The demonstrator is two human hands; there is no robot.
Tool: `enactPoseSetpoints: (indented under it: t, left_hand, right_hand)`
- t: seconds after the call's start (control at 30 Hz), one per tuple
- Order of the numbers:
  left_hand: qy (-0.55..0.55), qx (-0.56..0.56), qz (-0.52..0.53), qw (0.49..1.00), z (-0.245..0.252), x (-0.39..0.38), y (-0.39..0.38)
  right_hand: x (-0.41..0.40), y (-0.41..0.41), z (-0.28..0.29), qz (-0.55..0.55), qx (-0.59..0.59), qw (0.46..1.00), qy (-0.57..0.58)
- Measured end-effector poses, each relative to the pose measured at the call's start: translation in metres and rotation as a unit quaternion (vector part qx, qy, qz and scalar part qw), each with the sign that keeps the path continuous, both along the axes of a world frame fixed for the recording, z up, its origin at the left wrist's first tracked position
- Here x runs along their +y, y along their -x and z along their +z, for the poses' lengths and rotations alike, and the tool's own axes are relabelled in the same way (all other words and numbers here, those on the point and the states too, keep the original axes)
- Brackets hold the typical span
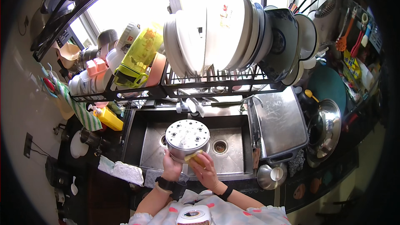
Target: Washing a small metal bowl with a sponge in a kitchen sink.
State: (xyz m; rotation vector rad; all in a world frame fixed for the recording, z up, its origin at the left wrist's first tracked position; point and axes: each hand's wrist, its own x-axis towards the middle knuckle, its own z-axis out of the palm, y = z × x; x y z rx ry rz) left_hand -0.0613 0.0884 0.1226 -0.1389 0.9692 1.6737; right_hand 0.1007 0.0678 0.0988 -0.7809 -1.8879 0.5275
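Note:
A round metal steamer pot with a perforated base (187, 136) is held up over the middle of the double-bowl sink, its holed face towards the camera. My left hand (172, 166) grips its lower left side. In my right hand (204, 168) is a yellow sponge (197, 158), pressed against the pot's lower right side. Behind the pot stands the faucet (190, 106). The stainless steel sink (231, 159) shows a drain in each bowl, the left one partly hidden by the pot.
Above the sink hangs a black dish rack (218, 92) full of plates and bowls. A yellow dispenser bottle (110, 119) stands left, with folded cloths (128, 172) at the front edge. On the right are a large metal tray (279, 125), a metal lid (272, 176) and a steel bowl (332, 128).

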Motion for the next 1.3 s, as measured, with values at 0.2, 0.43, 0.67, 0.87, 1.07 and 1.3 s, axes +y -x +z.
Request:
enactPoseSetpoints:
  t: [0.2,0.43,0.67,0.87,1.07,1.3]
  left_hand:
    - [-0.026,0.006,-0.004,1.000,0.014,-0.001,-0.009]
    - [-0.079,0.035,-0.037,0.996,0.017,-0.003,-0.009]
    - [-0.107,0.058,-0.045,0.991,0.018,-0.006,-0.011]
    - [-0.140,0.101,-0.021,0.985,0.000,-0.005,-0.007]
    - [-0.143,0.063,-0.061,0.986,-0.005,-0.006,-0.008]
    - [-0.093,-0.021,-0.092,0.991,-0.011,-0.012,-0.003]
  right_hand:
    - [0.019,-0.004,-0.011,-0.058,0.144,0.983,0.094]
    - [0.014,-0.008,-0.006,-0.070,0.150,0.985,0.044]
    - [0.012,-0.017,0.011,-0.090,0.106,0.990,-0.018]
    - [0.009,-0.015,0.012,-0.085,0.065,0.994,-0.024]
    - [0.004,-0.005,0.022,-0.051,-0.019,0.997,-0.047]
    - [0.004,-0.009,-0.002,-0.064,0.117,0.988,0.072]
